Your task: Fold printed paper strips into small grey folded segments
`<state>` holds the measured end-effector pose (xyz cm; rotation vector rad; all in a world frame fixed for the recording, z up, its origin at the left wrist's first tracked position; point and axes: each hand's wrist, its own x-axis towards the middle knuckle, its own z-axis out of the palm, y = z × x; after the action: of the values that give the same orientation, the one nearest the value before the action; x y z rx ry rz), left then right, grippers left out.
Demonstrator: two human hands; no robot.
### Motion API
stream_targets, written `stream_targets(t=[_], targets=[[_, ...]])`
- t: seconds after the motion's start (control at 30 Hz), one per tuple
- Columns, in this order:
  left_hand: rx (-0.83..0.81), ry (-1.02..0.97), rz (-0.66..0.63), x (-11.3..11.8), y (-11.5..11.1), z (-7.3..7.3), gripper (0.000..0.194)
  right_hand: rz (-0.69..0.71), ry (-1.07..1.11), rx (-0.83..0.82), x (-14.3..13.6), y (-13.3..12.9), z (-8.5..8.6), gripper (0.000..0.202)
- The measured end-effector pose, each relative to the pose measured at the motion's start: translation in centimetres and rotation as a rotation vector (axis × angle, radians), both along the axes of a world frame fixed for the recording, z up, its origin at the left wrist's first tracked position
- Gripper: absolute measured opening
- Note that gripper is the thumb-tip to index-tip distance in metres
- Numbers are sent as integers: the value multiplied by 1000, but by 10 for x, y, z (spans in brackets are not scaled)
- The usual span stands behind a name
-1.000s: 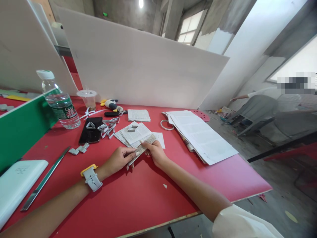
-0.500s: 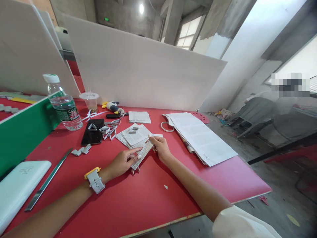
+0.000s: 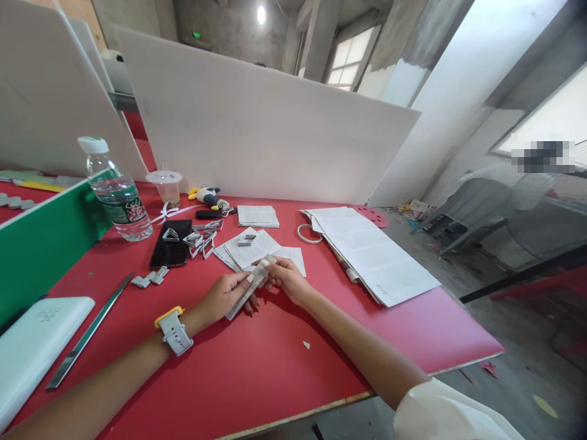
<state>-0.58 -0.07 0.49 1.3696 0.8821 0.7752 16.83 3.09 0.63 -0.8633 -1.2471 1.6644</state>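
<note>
"While I log left to right, what's left of the left fingers?"

"Far left, white slab (image 3: 43, 351), then green board (image 3: 55, 226), long blade (image 3: 89, 333) slanting, water bottle (image 3: 123, 208) beyond the blade. Closer to those fingers: small folded pieces (image 3: 151, 277), and past them the black phone (image 3: 169, 253) with a folded bit on top. More folded strips (image 3: 202, 238) beside the phone, farther off than the fingertips."

"Left hand (image 3: 227, 294)?"

"Thumb on top of the printed strip (image 3: 243, 296), other fingers curled under it, nails poking out below. So, pinching. Yellow-and-grey watch (image 3: 175, 330) on that wrist, behind the fingers."

"And the strip, where exactly?"

"Between both hands, tilted: near end sticks out below the left thumb, far end at the right fingertips. Loose printed sheets (image 3: 257, 245) lie just past the fingers, folded piece (image 3: 246, 240) on top. Squared stack (image 3: 257, 216) farther out."

"Right hand (image 3: 288, 280)?"

"Fingertips bunched, pinching the far end. Exact finger spacing underneath, can't tell, hidden."

"Right of those fingers?"

"Paper scrap (image 3: 306, 345) on the red table (image 3: 275, 385), nearer the wearer. White ring (image 3: 310, 234) beyond the fingers, then big paper pile (image 3: 376, 260), well to their right."
</note>
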Motion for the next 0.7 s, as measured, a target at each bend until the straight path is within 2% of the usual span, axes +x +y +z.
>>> stream_targets(t=[0.1,0.2,0.33,0.57,0.7], targets=[[-47,-32,14,1,-3,3,52,6,-35,50,-1,-2,0,33],[-76,-56,22,0,-3,2,56,-38,-42,21,-3,-3,0,36],[7,16,68,-2,0,-4,56,-101,-46,-15,-4,-2,1,40],[571,477,353,-6,-7,-1,36,12,-168,53,-5,-4,-5,42],[848,723,350,-5,-13,0,39,12,-149,38,-7,-7,-6,43]])
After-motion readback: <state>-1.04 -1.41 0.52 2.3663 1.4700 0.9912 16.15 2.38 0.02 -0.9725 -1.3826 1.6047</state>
